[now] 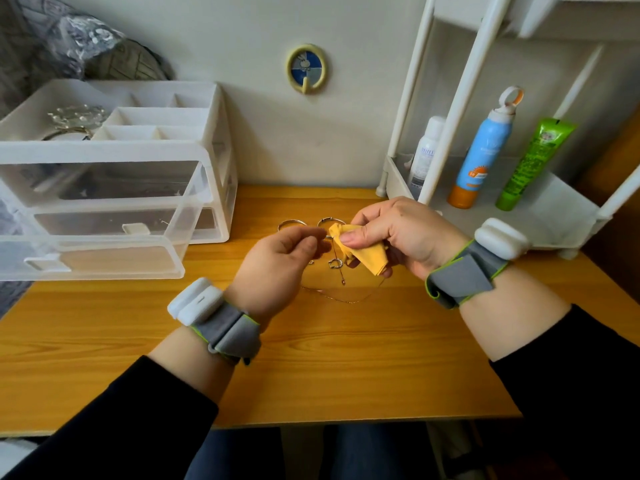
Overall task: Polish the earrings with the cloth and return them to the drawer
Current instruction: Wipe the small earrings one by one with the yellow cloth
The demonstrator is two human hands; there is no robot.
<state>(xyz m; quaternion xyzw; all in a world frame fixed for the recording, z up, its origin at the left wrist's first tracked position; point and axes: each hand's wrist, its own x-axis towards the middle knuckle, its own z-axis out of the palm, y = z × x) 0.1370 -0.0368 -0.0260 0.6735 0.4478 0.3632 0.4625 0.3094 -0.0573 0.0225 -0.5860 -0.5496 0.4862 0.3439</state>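
My right hand (pixel 398 230) grips a folded yellow cloth (pixel 360 254) between thumb and fingers above the wooden table (pixel 311 358). My left hand (pixel 280 261) pinches one end of a thin dangling earring (pixel 337 252), whose upper part is wrapped in the cloth. A small silver hoop earring (pixel 335 264) lies on the table just below the hands. Two larger silver rings (pixel 290 224) lie behind the hands. A clear plastic drawer (pixel 104 244) is pulled out of the white organizer (pixel 207 161) at the left.
A thin chain (pixel 346 299) lies on the table in front of the hands. A white rack (pixel 485 188) at the right holds spray bottles and a green tube. A round hook hangs on the wall behind.
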